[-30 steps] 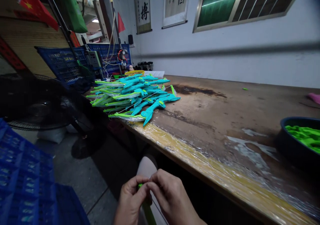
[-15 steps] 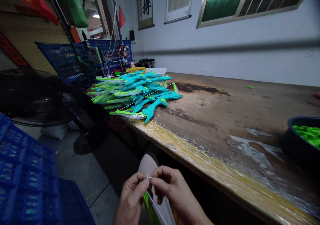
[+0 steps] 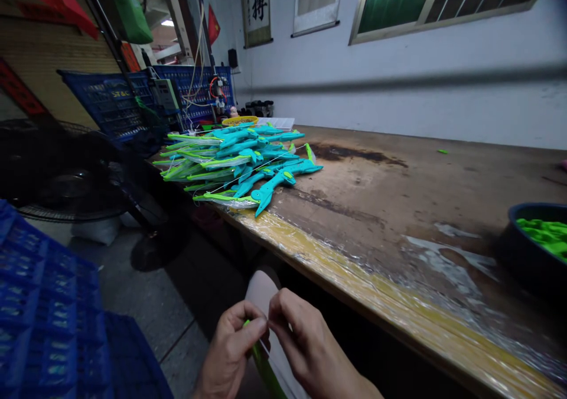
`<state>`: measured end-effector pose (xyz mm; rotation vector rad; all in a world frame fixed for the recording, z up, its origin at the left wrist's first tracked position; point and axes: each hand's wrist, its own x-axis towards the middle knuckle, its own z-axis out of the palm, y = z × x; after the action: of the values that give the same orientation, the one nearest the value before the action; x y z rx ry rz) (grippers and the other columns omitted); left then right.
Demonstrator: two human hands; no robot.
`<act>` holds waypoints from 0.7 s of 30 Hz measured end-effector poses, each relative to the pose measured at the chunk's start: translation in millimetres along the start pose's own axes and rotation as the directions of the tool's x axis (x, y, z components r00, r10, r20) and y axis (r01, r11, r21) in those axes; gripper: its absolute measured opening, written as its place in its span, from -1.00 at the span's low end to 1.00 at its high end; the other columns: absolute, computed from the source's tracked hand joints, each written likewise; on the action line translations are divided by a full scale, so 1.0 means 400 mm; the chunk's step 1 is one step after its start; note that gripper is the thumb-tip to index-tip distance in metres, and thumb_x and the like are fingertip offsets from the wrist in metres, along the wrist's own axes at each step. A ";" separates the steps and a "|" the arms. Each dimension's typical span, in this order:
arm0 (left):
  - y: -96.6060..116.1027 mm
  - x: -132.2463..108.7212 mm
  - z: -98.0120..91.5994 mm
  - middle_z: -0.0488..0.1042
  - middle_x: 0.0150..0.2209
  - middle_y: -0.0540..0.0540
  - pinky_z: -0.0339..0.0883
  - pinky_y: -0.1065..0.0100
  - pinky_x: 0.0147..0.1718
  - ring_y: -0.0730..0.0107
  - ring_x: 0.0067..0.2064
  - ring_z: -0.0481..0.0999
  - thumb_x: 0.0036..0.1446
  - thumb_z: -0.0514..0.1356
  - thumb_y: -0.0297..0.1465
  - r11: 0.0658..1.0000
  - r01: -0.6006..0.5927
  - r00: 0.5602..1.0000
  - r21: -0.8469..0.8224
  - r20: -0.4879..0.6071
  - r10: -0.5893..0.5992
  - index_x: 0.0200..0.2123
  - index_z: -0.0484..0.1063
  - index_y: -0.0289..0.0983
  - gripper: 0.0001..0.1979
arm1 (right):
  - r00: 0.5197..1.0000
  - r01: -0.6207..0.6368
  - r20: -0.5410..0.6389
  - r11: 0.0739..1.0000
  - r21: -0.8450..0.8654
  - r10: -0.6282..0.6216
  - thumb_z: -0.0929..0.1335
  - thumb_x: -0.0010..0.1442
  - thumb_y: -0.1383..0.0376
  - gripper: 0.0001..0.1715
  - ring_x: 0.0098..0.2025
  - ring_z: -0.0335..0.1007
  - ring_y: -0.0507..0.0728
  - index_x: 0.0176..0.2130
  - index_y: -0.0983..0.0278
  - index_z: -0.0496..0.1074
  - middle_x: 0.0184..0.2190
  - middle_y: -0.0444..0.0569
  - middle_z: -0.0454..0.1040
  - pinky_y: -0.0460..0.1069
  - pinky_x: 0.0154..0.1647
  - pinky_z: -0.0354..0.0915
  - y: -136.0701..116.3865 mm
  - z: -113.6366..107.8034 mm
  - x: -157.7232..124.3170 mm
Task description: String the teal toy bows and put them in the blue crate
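blue crate (image 3: pixel 44 328) far left. the left hand (image 3: pixel 230 352) pinches the tip of a green bow (image 3: pixel 264 370), low before the bench (image 3: pixel 398 210); the right hand (image 3: pixel 305 346) pinches its string (image 3: pixel 264 347) there. a bowl (image 3: pixel 522 257) sits far right.

The workbench (image 3: pixel 398 192) looked like worn, stained wood, its front edge wrapped in glossy clear film. The teal and green toy bows (image 3: pixel 239 162) upper left of centre were shiny plastic, same as the blue crates (image 3: pixel 44 328) lower left.
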<state>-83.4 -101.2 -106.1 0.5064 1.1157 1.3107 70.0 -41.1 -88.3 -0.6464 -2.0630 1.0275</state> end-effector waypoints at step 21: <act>-0.028 0.001 -0.008 0.32 -0.62 0.07 0.17 0.44 -0.50 0.52 -0.55 0.25 0.01 0.42 -0.17 0.997 -0.069 0.997 0.036 0.034 0.068 -0.47 0.44 -0.30 -0.66 | 0.963 0.131 -0.209 0.974 -0.183 -0.169 0.19 0.38 0.50 -0.80 -0.35 0.36 0.06 -0.20 0.25 0.31 -0.36 -0.04 0.36 -0.07 -0.34 0.32 0.018 0.059 -0.034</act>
<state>-80.6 -104.8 -117.0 0.5966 1.1055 1.3385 60.3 -57.3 -109.0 -0.6469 -1.9785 0.6671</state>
